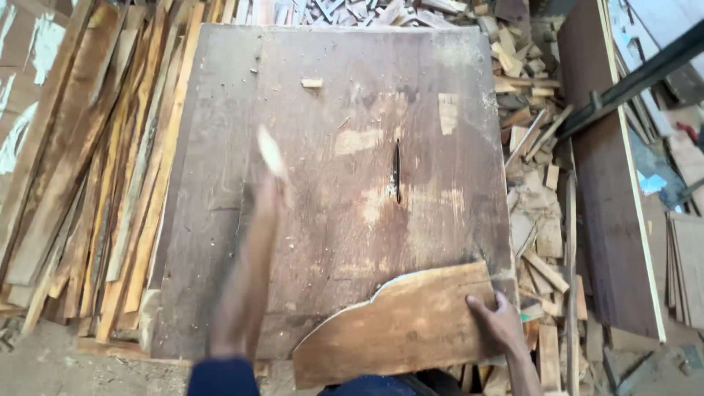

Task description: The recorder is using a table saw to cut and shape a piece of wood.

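A worn brown saw table (220,220) fills the middle of the view, with a thin blade slot (397,172) right of its centre. A flat wooden board with a wavy cut edge (400,326) lies on the table's near right corner. My right hand (499,323) grips that board at its right edge. My left hand (270,183) is stretched out over the table, blurred by motion, holding a small pale piece of wood (270,152) at its fingertips.
Long wooden strips (88,169) are stacked along the left of the table. Heaps of small offcuts (535,213) lie to the right and behind. A dark brown panel (609,183) and a black bar (631,81) stand at the far right. A small chip (312,83) rests on the table top.
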